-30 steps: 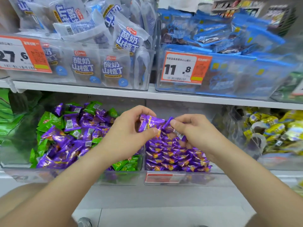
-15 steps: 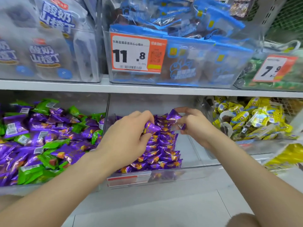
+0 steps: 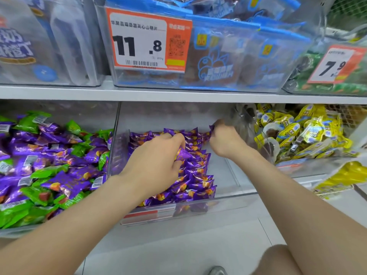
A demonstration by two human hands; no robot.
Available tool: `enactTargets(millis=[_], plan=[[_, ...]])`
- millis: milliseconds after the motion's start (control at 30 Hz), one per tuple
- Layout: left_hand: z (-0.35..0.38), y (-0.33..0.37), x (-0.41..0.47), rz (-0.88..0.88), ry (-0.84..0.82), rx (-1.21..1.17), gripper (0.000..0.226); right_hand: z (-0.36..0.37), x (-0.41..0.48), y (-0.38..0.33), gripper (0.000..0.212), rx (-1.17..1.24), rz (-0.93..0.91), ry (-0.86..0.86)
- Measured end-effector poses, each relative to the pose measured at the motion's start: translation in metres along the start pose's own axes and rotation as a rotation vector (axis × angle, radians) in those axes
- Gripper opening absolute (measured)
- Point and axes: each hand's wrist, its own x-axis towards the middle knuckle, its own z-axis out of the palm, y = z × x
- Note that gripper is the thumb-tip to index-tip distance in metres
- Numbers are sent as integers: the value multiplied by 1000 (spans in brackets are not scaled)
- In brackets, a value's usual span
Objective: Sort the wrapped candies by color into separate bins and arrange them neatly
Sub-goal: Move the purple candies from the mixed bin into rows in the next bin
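A clear middle bin [image 3: 234,171] holds rows of purple wrapped candies [image 3: 198,175] stacked neatly along its left part. My left hand [image 3: 156,163] hovers over those rows and pinches one purple candy [image 3: 181,154] between thumb and fingers. My right hand [image 3: 224,139] reaches to the back of the same bin, fingers curled round a purple candy [image 3: 211,128] at the far row. The left bin [image 3: 59,118] is a loose mix of purple candies [image 3: 65,181] and green candies [image 3: 45,171].
A bin of yellow wrapped candies [image 3: 303,133] stands to the right. The shelf above carries clear bins of blue snack bags [image 3: 238,62] and white bags [image 3: 25,48], with orange price tags [image 3: 147,38]. Grey floor lies below; my knee [image 3: 278,261] shows at bottom right.
The view has moved closer and to the right. Both hands went lower and deeper into the middle bin; my right hand reached to the back row, my left still pinches a purple candy.
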Motion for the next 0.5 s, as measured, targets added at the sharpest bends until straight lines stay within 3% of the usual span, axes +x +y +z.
enactTargets(millis=[133,333,500], plan=[[0,0,2,2,-4,11,29,1,12,-2,39,29,-43,6],[-1,-3,3,1,-13,25,29,2,18,4,36,-403,-194,74],[-1,-3,2,-10,-36,43,28,6,24,5,25,-499,-174,14]])
